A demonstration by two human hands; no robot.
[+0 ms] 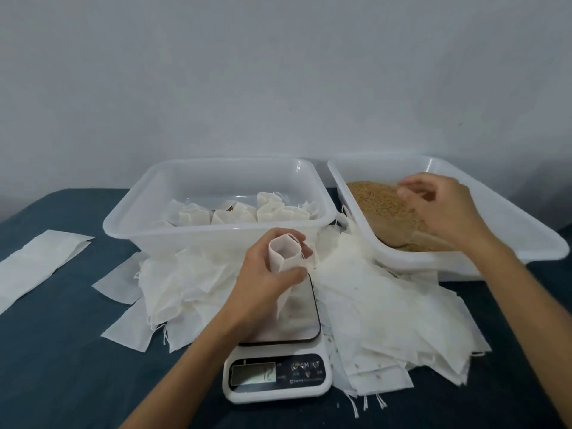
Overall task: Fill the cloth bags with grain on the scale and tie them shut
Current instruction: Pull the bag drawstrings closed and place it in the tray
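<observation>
Dark blue cloth covers the table (62, 351) under a plain pale wall. At the left hand (263, 283), the fingers (288, 274) and thumb curl round a thin white cloth bag (283, 255), holding its mouth open in a soft tube just above the scale (278, 366), whose smooth platform sits beneath the hand and whose display is lit. Right of that, the right hand (439, 202) hovers over tan, granular grain (377, 199) heaped in a tilted white plastic bin (510, 236); its fingers are loosely curled, and I cannot tell whether they hold anything. Beyond the left hand, a second translucent bin (154, 230) holds plump filled bags (235, 212). Flat, limp empty bags (387, 308) with drawstrings lie strewn around the scale.
</observation>
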